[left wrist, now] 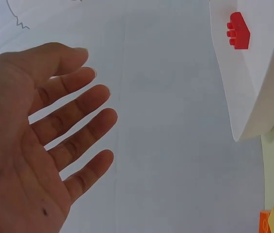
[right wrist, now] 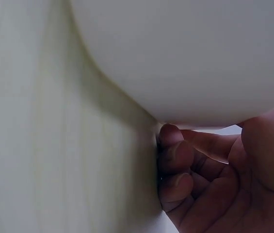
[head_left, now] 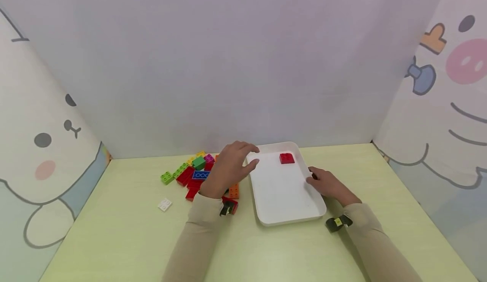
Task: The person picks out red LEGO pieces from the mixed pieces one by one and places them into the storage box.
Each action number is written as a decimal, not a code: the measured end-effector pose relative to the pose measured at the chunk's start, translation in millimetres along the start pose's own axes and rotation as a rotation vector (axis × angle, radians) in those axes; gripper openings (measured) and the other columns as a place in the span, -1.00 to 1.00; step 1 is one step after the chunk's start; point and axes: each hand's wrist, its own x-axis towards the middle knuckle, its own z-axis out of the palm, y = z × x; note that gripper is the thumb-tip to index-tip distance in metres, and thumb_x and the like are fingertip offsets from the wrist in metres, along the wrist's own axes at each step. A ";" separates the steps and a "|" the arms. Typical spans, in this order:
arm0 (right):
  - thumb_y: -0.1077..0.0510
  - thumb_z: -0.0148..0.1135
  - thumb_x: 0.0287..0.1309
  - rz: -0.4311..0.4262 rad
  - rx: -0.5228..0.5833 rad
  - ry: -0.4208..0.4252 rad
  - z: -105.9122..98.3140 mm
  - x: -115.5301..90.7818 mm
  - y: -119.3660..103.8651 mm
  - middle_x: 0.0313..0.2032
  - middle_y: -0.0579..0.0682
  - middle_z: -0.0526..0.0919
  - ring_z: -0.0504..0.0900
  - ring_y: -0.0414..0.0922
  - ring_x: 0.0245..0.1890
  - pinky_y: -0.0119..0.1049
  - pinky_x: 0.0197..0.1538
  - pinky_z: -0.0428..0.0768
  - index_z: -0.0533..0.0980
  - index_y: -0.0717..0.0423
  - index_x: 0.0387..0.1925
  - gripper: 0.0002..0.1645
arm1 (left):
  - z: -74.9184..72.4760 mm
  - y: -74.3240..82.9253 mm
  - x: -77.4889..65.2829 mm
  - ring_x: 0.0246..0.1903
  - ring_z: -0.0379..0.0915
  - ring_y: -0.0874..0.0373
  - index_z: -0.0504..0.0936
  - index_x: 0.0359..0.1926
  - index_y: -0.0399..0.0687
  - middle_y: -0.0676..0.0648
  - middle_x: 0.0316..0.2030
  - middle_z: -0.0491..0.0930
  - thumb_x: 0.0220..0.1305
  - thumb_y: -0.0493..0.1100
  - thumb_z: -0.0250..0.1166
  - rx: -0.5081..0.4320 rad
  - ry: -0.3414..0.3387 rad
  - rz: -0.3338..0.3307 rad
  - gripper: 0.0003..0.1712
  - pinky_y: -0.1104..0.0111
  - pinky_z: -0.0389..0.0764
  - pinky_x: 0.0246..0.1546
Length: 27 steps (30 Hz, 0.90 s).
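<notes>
My left hand (head_left: pixel 231 168) hovers by the white tray's upper left corner, partly hiding the brick pile. In the left wrist view its fingers (left wrist: pixel 81 104) are loosely spread, with nothing in the palm. The shallow tray (head_left: pixel 285 193) lies on the table, holding one red toy building brick (head_left: pixel 287 158) near its far edge. At the tray's right side, my right hand (head_left: pixel 326 183) grips the rim, thumb on the edge. The right wrist view shows the other fingers (right wrist: pixel 176 158) curled against the tray's outer underside, close to the table.
Left of the tray lies a pile of building bricks: red (head_left: pixel 185 175), green (head_left: pixel 198 162), a blue one (head_left: pixel 201 175) and orange (head_left: pixel 233 191). A white brick (head_left: pixel 165 204) sits apart, nearer the front. Fabric walls (head_left: pixel 243 62) enclose the pale table (head_left: pixel 125 231) behind and at both sides.
</notes>
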 end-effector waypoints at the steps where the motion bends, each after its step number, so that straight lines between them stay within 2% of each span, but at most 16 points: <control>1: 0.00 -0.06 0.33 0.000 0.004 -0.001 0.0 -0.6 -0.5 0.09 0.29 0.41 0.43 0.05 -0.11 0.01 -0.01 0.47 0.15 0.30 0.29 -0.36 | -1.4 -4.2 -1.6 -0.01 0.39 0.18 0.54 -0.02 0.13 0.09 -0.03 0.55 0.18 0.08 0.26 -0.007 0.018 0.003 -0.64 0.30 0.41 0.01; 5: 0.00 -0.06 0.34 -0.003 0.022 -0.007 0.1 -2.6 -1.7 0.10 0.30 0.40 0.44 0.06 -0.10 0.02 -0.01 0.47 0.14 0.30 0.30 -0.36 | -8.4 -23.3 -11.1 -0.03 0.40 0.14 0.55 -0.04 0.07 0.06 -0.07 0.56 0.21 0.00 0.25 -0.028 0.079 0.002 -0.70 0.26 0.43 -0.01; 8: 0.01 -0.06 0.34 -0.011 0.025 0.001 0.1 -2.6 -1.2 0.09 0.29 0.42 0.44 0.05 -0.11 0.00 -0.02 0.48 0.15 0.30 0.29 -0.37 | -16.8 -37.0 -20.6 -0.02 0.39 0.11 0.55 -0.05 0.06 0.03 -0.07 0.55 0.22 -0.01 0.24 -0.026 0.091 -0.039 -0.71 0.22 0.44 -0.01; 11: 0.02 -0.07 0.34 -0.032 0.023 0.007 -0.2 -1.8 -0.2 0.06 0.27 0.44 0.46 0.03 -0.13 -0.03 -0.05 0.49 0.16 0.30 0.28 -0.39 | -25.7 -49.8 -31.9 -0.02 0.39 0.08 0.55 -0.05 0.07 0.00 -0.05 0.55 0.21 -0.01 0.26 -0.004 0.071 -0.124 -0.70 0.20 0.45 -0.01; 16: 0.03 -0.07 0.34 -0.041 0.021 0.012 -2.6 -1.6 1.0 0.03 0.27 0.45 0.46 0.01 -0.16 -0.06 -0.08 0.49 0.17 0.31 0.28 -0.39 | -35.5 -66.3 -46.9 0.02 0.36 0.03 0.54 -0.02 0.07 -0.04 0.01 0.52 0.16 0.00 0.30 0.023 -0.001 -0.280 -0.64 0.14 0.44 0.02; 18: 0.03 -0.07 0.33 -0.038 0.023 0.012 -2.9 -2.3 1.3 0.04 0.27 0.45 0.46 0.02 -0.15 -0.05 -0.08 0.49 0.17 0.31 0.27 -0.39 | -37.3 -70.6 -49.4 0.04 0.35 0.01 0.53 0.00 0.06 -0.05 0.03 0.51 0.17 0.00 0.30 0.017 -0.018 -0.314 -0.62 0.12 0.43 0.03; 27: 0.00 -0.07 0.34 -0.024 0.020 0.006 0.1 -1.9 0.2 0.07 0.27 0.44 0.44 0.04 -0.12 0.00 -0.01 0.47 0.18 0.29 0.28 -0.38 | -41.2 -81.5 -58.2 0.06 0.33 0.00 0.50 0.04 0.07 -0.05 0.06 0.48 0.18 -0.01 0.29 0.002 -0.008 -0.363 -0.60 0.11 0.44 0.02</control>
